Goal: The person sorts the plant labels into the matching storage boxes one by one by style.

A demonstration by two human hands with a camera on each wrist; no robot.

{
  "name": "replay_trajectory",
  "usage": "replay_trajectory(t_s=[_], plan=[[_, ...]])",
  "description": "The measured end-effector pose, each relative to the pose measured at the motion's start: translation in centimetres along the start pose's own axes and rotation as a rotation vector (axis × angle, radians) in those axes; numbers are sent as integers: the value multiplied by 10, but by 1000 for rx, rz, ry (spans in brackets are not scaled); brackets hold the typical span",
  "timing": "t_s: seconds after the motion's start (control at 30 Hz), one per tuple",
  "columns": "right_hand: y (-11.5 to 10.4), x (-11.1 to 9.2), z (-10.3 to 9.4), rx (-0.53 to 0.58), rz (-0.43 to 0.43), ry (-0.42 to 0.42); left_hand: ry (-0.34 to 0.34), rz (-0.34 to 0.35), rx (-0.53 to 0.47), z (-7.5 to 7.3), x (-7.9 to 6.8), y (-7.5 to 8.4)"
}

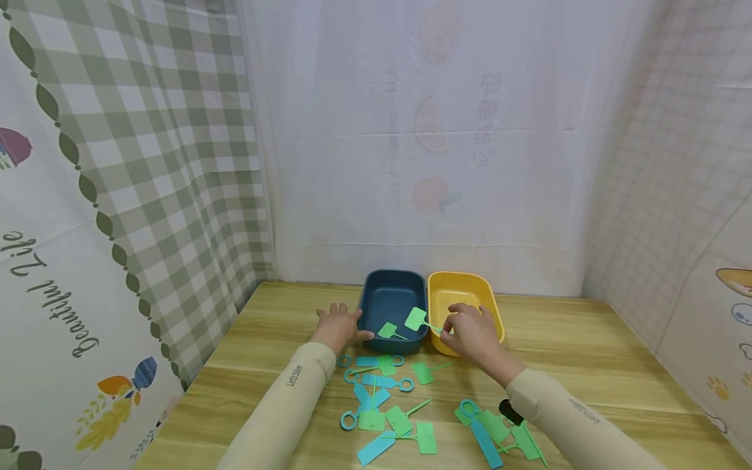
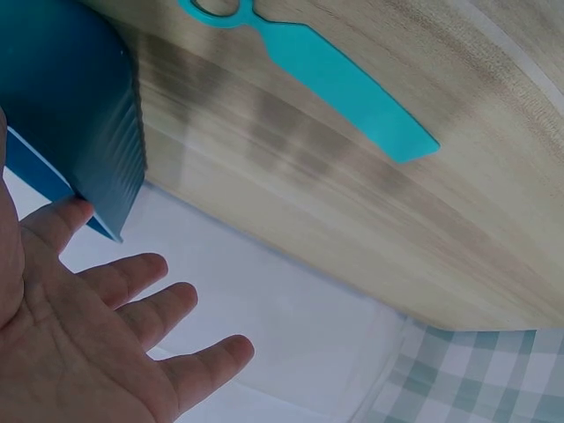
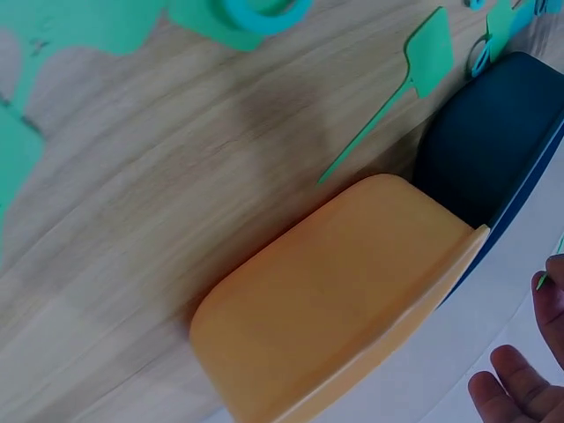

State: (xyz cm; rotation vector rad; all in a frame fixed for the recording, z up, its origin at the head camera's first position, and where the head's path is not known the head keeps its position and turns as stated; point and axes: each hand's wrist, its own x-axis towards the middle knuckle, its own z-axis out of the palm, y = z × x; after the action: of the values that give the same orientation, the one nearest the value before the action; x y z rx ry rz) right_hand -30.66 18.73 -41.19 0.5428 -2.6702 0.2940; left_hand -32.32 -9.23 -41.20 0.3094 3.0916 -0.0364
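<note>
My right hand (image 1: 470,331) pinches the thin stem of a green plant tag (image 1: 416,318) above the seam between two bins. The tag's flat head hangs over the dark blue bin (image 1: 364,300). Inside that bin lies another green tag (image 1: 388,330). Below my right hand stands the yellow bin (image 1: 499,323), side by side with the blue one. My left hand (image 1: 339,328) is at the blue bin's left side; in the left wrist view its fingers (image 2: 141,278) are spread and one touches the rim.
Blue ring-ended tags (image 1: 376,449) and green tags (image 1: 426,437) lie mixed on the wooden table (image 1: 264,365) before the bins. Another loose cluster, with a blue ring-ended tag (image 1: 486,444), sits near my right forearm. A white curtain (image 1: 352,196) hangs behind the bins.
</note>
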Motion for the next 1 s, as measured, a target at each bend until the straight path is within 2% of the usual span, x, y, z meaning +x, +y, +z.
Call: replay_trajectory(t_s=[0.6,0.73,0.9,1.0], plan=[[-30,38,19,57,232,-86,-3,-6,23,3,3,-2],[-38,45,23,60,245,-90,-12,-16,-14,3,3,-1],[-43,47,28,65,213,-87,-42,-36,-83,3,3,0],[-44,47,27,77,197,-80,-42,-44,-91,2,3,-1]])
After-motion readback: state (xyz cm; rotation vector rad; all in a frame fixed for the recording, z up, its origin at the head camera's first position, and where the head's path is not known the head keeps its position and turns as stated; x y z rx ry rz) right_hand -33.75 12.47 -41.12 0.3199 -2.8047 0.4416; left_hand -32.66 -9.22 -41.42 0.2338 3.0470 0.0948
